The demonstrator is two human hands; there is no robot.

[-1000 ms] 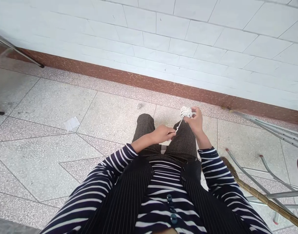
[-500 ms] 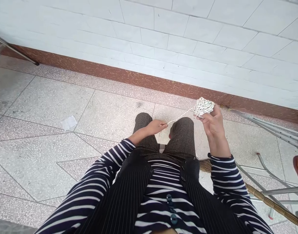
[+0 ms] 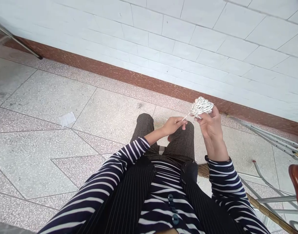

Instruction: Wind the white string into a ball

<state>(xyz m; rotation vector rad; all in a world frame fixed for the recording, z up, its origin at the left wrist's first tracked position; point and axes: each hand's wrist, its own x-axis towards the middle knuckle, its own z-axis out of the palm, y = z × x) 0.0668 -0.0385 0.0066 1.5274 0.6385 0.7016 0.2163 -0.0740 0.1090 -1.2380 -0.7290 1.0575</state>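
A bundle of white twisted cord [image 3: 201,106], flecked with dark specks, is held up in my right hand [image 3: 210,123], with the fingers closed around its right and lower side. From the bundle's lower left a short strand [image 3: 186,116] runs to my left hand [image 3: 175,125]. The left thumb and fingers pinch that strand close to the bundle, above my knee. Both hands are in front of my lap, the right one slightly higher. The back of the bundle and some right fingertips are hidden.
A tiled wall [image 3: 149,45] with a reddish-brown baseboard [image 3: 129,76] stands ahead. On the floor lie a white paper [image 3: 67,119] and a small round speckled object [image 3: 137,105]. At right are a broom [image 3: 273,214], a metal-framed chair [image 3: 296,175] and folded metal legs [image 3: 265,128].
My left hand has moved right, close to the bundle, so the strand between the hands is much shorter. My right hand still holds the bundle in nearly the same place.
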